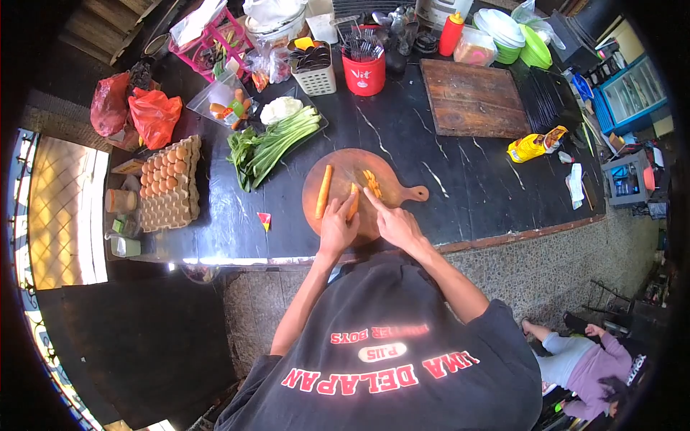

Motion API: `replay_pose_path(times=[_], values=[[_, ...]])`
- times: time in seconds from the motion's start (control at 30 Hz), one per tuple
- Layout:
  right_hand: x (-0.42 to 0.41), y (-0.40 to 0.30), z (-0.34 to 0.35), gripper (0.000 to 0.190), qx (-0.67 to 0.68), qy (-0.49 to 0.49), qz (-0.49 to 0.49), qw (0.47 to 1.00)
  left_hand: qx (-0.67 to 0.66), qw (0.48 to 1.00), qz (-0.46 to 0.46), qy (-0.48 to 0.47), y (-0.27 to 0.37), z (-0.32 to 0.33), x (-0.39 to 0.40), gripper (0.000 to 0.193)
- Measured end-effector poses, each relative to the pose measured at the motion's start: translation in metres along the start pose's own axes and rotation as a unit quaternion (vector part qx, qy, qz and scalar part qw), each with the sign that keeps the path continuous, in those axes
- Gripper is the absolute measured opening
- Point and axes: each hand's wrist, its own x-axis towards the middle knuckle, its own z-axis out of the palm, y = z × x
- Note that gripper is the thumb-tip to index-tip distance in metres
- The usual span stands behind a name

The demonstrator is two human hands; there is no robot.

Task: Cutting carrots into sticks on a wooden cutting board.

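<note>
On a round wooden cutting board [345, 161] with a short handle, my left hand [339, 223] rests its fingertips on a piece of carrot [353, 199]. My right hand [396, 222] is close by on the right, index finger stretched forward along what looks like a thin knife blade [360, 182]; its handle is hidden in the palm. A long peeled carrot piece [323, 191] lies at the board's left. Small cut carrot sticks [372, 183] are gathered just beyond my right fingertip.
Green onions and leafy greens [280, 140] with cauliflower [281, 110] lie beyond the board, left. An egg tray [170, 202] stands far left. A red cutlery tub [364, 75], rectangular wooden board [474, 99] and yellow packet [533, 146] are farther back. Another person [587, 361] is at lower right.
</note>
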Motion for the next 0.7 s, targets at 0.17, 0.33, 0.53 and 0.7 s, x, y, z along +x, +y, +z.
replay_pose_path(times=[0.17,0.33,0.53,0.7], values=[[0.02,-0.002,-0.002,0.084,-0.046,0.008,-0.022,0.999,-0.007,1.0,0.003,0.005,-0.002,-0.001,0.001,0.057],[0.035,0.004,0.005,0.083,-0.043,0.025,-0.054,0.997,-0.021,1.0,0.015,0.006,-0.004,-0.002,0.003,0.056],[0.012,-0.004,0.005,0.085,-0.08,-0.001,-0.02,0.997,-0.015,1.0,0.01,0.004,-0.003,-0.002,0.002,0.056],[0.002,-0.015,-0.009,0.087,-0.086,-0.042,0.031,0.995,-0.015,1.0,0.012,0.006,-0.006,0.001,0.003,0.056]])
